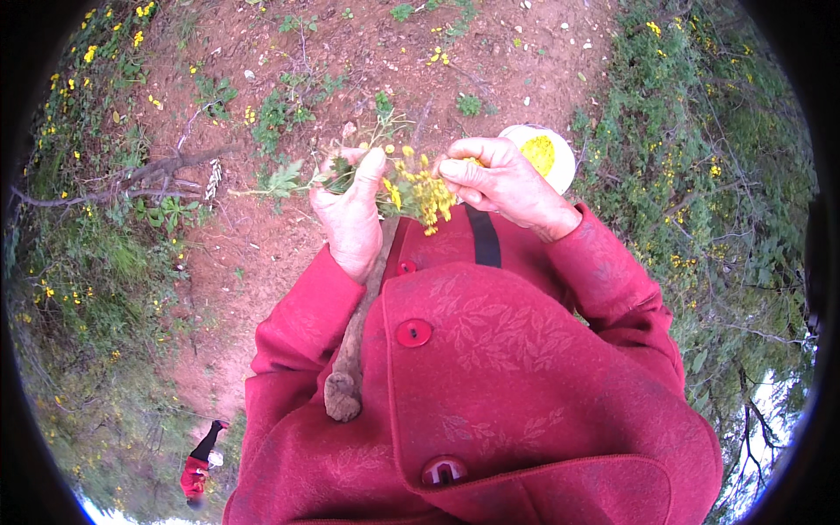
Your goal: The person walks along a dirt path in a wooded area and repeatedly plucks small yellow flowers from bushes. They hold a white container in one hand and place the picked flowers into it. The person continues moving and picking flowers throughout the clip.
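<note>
My left hand (350,206) is closed around a bunch of green stems, its thumb pressed over them. From that grip, leafy stalks stick out to the left and a cluster of small yellow flowers (430,197) hangs toward the right. Just right of the cluster, my right hand (500,182) is pinched, with a bit of yellow flower showing between thumb and fingers. Partly behind the right wrist is a white round container (563,171) holding a heap of yellow blossoms (539,152).
A wooden stick (348,372) with a knobbed end leans against my red coat (490,350). Reddish bare soil (367,52) lies ahead, with a fallen branch (166,166) at left. Flowering bushes (700,157) flank both sides. Another person (199,468) in red is far off, lower left.
</note>
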Demonstrator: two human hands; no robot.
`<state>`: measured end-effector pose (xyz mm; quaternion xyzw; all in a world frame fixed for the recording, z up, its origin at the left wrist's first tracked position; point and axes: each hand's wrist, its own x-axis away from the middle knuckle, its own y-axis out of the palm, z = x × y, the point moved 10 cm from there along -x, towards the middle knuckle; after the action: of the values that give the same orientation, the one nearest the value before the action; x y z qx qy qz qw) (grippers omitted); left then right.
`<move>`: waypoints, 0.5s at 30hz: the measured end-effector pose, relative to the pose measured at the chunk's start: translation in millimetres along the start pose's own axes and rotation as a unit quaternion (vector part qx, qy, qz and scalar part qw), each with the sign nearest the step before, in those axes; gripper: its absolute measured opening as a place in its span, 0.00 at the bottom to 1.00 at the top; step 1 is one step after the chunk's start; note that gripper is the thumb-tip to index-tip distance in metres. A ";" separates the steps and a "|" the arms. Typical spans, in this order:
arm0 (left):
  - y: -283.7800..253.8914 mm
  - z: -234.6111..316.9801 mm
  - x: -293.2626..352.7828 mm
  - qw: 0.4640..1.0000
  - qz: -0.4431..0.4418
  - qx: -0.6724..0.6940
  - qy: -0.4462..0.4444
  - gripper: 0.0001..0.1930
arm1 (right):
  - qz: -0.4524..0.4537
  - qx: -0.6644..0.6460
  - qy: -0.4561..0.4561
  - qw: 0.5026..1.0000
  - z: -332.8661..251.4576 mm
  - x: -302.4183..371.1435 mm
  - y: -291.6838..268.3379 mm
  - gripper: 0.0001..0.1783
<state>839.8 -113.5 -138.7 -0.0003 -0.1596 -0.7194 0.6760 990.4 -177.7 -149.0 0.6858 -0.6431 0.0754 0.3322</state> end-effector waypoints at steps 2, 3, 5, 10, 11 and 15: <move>8.3 -9.3 -0.5 0.998 -0.036 0.017 -0.039 0.06 | -0.001 -0.065 -0.030 0.997 -3.9 -1.7 -1.7 0.07; 12.3 -15.1 0.6 0.996 -0.052 0.022 -0.068 0.06 | 0.005 -0.074 -0.034 0.997 -4.0 -1.9 -4.2 0.07; 18.8 -18.9 4.6 0.992 -0.080 0.009 -0.097 0.09 | 0.006 -0.103 -0.038 0.994 -4.0 -3.0 -5.4 0.09; 30.3 -12.1 9.7 0.990 -0.110 -0.020 -0.083 0.11 | 0.027 -0.020 -0.050 0.998 -4.8 -6.5 -1.0 0.09; 30.2 -13.8 10.7 0.989 -0.111 -0.029 -0.095 0.09 | 0.041 0.021 -0.046 0.998 -4.1 -6.8 -1.3 0.09; 31.6 -10.0 9.2 0.990 -0.117 -0.050 -0.064 0.07 | 0.033 0.026 -0.058 0.997 -5.7 -6.1 6.4 0.09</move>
<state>872.0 -125.9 -138.9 -0.0618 -0.1650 -0.7989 0.5751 985.3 -169.2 -145.6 0.6759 -0.6815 0.0629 0.2735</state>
